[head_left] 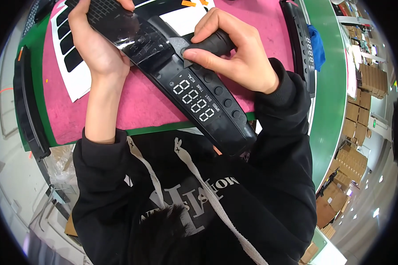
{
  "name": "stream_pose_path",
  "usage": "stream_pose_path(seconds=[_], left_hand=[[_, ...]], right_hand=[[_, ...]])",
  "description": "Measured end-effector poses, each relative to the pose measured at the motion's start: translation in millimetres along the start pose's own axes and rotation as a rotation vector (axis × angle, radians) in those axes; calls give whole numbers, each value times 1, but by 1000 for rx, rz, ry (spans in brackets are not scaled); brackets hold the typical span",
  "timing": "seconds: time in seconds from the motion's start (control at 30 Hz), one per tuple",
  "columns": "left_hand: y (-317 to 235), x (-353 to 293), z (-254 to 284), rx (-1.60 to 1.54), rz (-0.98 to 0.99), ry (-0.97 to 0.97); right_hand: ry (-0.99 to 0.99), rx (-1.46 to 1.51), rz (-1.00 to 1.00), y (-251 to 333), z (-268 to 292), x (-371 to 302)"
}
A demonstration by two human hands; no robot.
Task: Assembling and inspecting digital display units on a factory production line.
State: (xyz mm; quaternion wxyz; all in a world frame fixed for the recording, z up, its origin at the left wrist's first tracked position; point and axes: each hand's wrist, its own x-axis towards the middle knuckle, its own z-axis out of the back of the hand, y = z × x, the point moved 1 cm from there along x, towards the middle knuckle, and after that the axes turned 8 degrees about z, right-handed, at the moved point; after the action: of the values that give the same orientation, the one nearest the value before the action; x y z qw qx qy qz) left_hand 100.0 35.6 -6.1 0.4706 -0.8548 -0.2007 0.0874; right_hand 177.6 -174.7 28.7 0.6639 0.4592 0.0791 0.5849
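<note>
A long black display panel with white digit segments and a row of round buttons lies slantwise in front of me, its near end over the table edge. My left hand is closed around the panel's far part, with some fingers hidden behind it. A glossy dark film-like layer covers the panel there. Against the panel, at the grey button strip, my right hand grips a dark, rounded, handle-like object. Its thumb presses at the strip's far end. The kind of that object is unclear.
Under the panel is a pink mat on a green table. White sheets with black strips lie at the left. A similar black panel sits at the right beside a blue cloth. Another long black part stands at the left edge.
</note>
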Motion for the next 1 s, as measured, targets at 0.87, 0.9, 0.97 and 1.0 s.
stream_pose_path(seconds=[0.87,0.9,0.97,1.0], left_hand=[[2,-6,-23,-153,-94,-273],[3,-6,-23,-154,-94,-274],[4,-7,-21,-168,-112,-265],[3,-7,-21,-175,-122,-260]], right_hand=[[181,379,-16,-13,-8,40],[205,348,-22,-15,-8,41],[254,287,-33,-12,-10,46],[256,288,-32,-9,-10,47]])
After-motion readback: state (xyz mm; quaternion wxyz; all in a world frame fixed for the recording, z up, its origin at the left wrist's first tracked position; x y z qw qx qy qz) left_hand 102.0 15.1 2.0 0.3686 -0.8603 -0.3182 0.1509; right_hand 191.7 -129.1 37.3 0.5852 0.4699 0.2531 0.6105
